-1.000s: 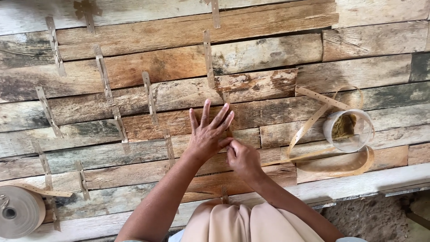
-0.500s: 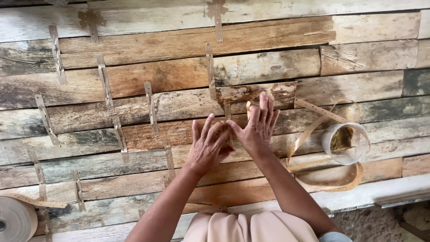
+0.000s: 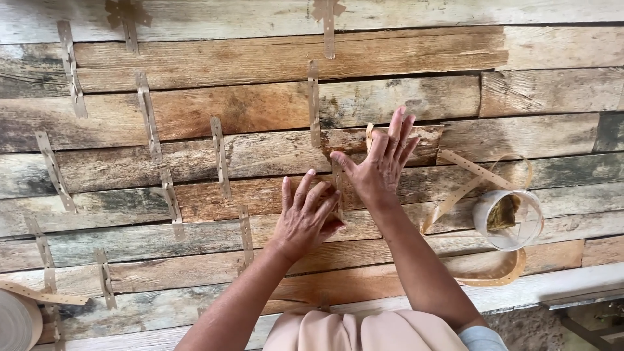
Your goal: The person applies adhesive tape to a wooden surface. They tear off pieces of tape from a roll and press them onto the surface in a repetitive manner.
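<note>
Pressing flat, your left hand (image 3: 305, 218) and right hand (image 3: 380, 162) lie open on a thin tan strip (image 3: 337, 188) across the weathered planks (image 3: 260, 110), gripping nothing.

The scene is lit by soft, even daylight, bright without harshness; no single source shows, and no hard-edged shadows fall on the wooden boards (image 3: 260, 110); only faint, diffuse shading sits under the left hand (image 3: 305, 218) and the right hand (image 3: 380, 166), and beneath the forearms toward the lower centre of the frame; the upper edge and far right of the frame look paler and slightly washed out; no strong glare appears, though the clear plastic cup (image 3: 510, 221) at centre right carries a mild sheen; focus is sharp across the middle, wood grain crisp; the corners soften slightly, and the boards bow gently toward the edges.
</note>
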